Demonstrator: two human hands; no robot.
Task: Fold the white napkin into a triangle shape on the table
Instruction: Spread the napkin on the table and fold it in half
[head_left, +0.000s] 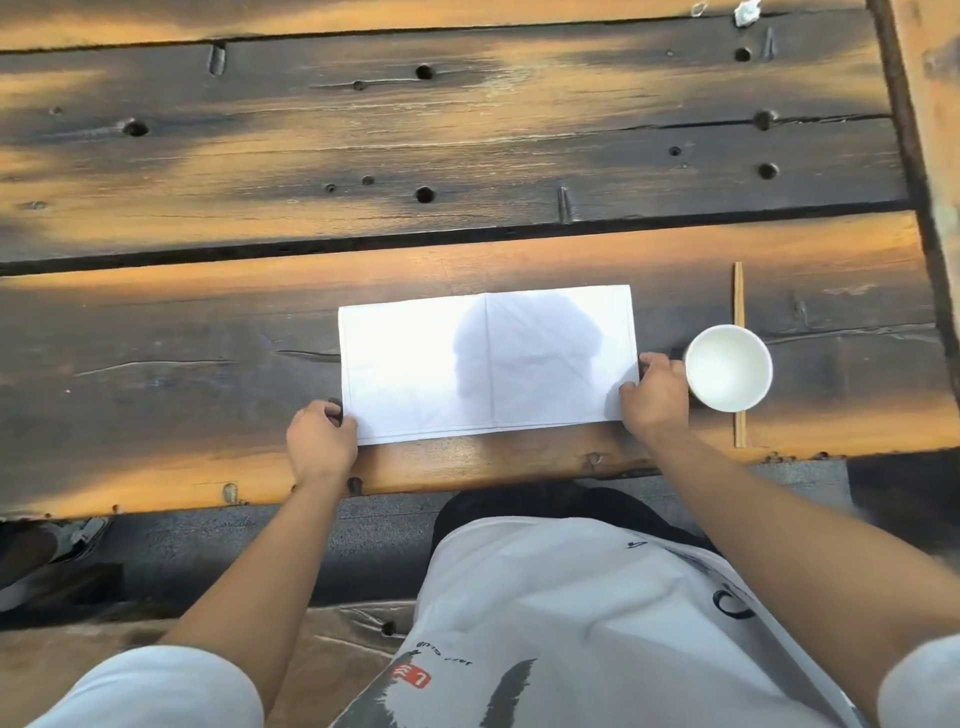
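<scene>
The white napkin (415, 364) lies flat on the wooden table (467, 156) as a wide rectangle, with a crease down its middle and a head-shaped shadow across it. My left hand (319, 441) pinches the napkin's near left corner. My right hand (654, 400) holds the near right corner, thumb on top of the paper.
A white cup (729, 366) stands upright just right of my right hand, almost touching it. A pair of wooden chopsticks (738, 291) lies under and behind the cup. The table's near edge (467, 480) runs close below the napkin. The planks have holes and gaps.
</scene>
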